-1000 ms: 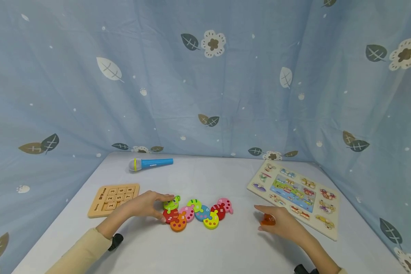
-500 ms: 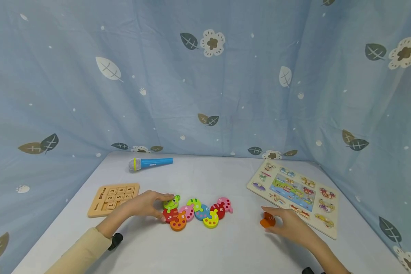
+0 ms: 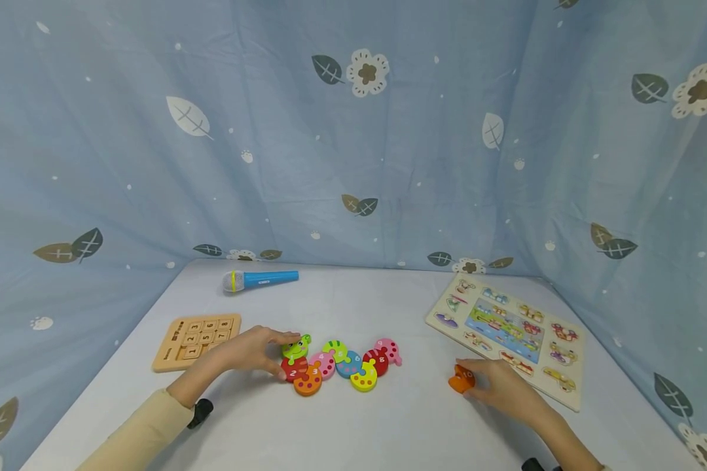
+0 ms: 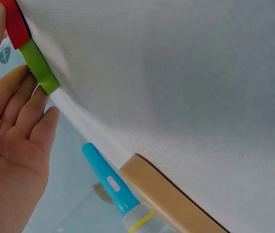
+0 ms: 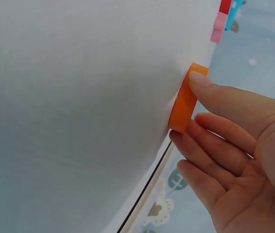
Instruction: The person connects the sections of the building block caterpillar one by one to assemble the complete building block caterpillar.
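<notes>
A caterpillar number puzzle (image 3: 349, 365) of joined, coloured wooden pieces lies across the middle of the table. My left hand (image 3: 250, 351) spans its head end. In the left wrist view the thumb presses the red piece (image 4: 16, 24) and the fingertips touch the green head (image 4: 41, 68). To the right of the pink tail end (image 3: 387, 351), my right hand (image 3: 503, 387) pinches a separate orange puzzle piece (image 3: 461, 379) marked 10. The right wrist view shows this orange piece (image 5: 188, 99) between thumb and fingertips, its edge right at the tabletop.
A wooden number board (image 3: 197, 341) lies left of the left hand. Toward the back left is a blue toy microphone (image 3: 262, 280). A picture puzzle board (image 3: 509, 337) lies at the right, close behind the right hand. A patterned blue curtain (image 3: 353, 144) surrounds the table.
My right hand has shifted slightly to the right and lower with the orange piece, which is turned a little and now sits down at the tabletop. The left hand and caterpillar stay put.
</notes>
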`<act>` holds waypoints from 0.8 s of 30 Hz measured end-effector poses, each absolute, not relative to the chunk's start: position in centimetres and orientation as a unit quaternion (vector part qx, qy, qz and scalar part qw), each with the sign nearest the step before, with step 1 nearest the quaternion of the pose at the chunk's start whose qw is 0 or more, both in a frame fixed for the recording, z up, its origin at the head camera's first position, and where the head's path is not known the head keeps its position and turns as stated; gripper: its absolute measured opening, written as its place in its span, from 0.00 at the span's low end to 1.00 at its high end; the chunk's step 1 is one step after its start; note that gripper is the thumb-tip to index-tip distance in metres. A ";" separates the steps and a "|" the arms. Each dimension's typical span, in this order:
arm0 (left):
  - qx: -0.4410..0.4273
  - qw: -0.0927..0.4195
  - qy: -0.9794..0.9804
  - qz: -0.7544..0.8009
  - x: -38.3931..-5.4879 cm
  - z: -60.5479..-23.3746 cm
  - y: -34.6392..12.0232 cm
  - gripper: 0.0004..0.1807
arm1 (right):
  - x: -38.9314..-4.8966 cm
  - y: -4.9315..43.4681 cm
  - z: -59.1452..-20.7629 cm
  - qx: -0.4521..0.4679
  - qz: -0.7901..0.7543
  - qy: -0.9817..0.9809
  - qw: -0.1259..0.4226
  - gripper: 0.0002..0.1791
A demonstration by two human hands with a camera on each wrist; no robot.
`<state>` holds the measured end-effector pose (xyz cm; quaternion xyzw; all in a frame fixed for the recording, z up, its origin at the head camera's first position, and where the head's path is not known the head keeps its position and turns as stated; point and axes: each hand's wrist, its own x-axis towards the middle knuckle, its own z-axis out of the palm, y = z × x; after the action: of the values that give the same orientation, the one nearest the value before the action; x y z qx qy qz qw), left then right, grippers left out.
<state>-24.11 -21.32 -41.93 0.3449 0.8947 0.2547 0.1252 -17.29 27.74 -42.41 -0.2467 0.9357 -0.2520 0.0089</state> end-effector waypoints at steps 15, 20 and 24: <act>0.347 0.122 0.893 0.261 -24.2 -42.1 -21.5 0.41 | -17.7 26.3 -42.5 -0.242 -0.244 0.939 -0.011 0.27; 0.349 0.120 0.892 0.261 -24.2 -42.2 -21.5 0.41 | -17.8 25.7 -42.5 -0.247 -0.249 0.937 -0.012 0.27; 0.346 0.120 0.895 0.256 -24.3 -42.3 -21.5 0.40 | -17.9 25.3 -42.6 -0.250 -0.252 0.935 -0.011 0.27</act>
<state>-24.30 -21.54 -42.33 0.3464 0.8945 0.2560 0.1197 -17.91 25.32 -42.57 -0.2498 0.9349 -0.2520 -0.0112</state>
